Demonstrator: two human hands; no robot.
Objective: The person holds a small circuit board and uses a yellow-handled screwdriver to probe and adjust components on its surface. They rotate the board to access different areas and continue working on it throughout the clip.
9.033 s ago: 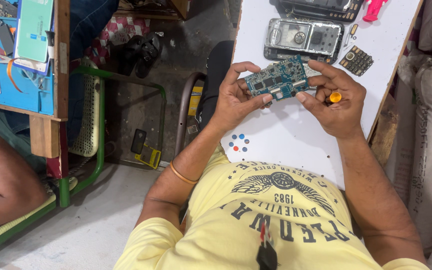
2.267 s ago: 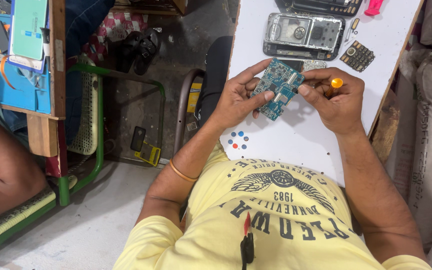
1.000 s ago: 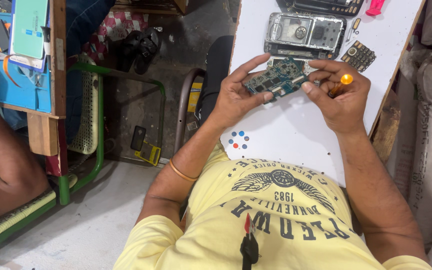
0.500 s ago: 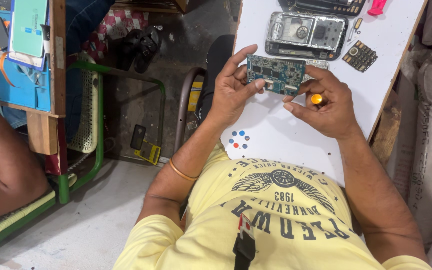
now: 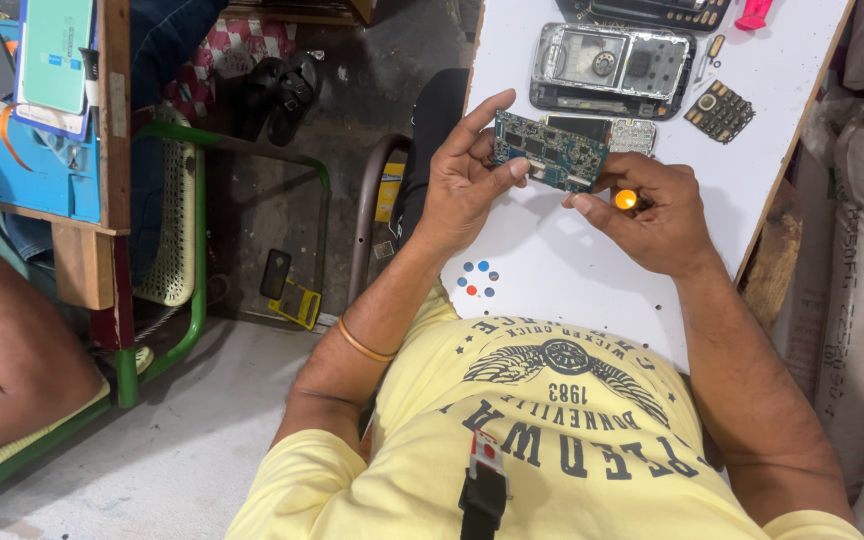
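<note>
- Left hand (image 5: 462, 180) pinches the board (image 5: 552, 150) by its edge only; a slip could drop it onto the counter (image 5: 572, 270).
- Right hand (image 5: 652, 215), fingers closed around an orange-capped tool (image 5: 626, 199), might scratch the board.

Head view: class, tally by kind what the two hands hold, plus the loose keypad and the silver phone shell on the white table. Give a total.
circuit board, in the left hand: 1
orange-capped tool, in the right hand: 1
keypad: 1
silver phone shell: 1
Total: 4
</note>
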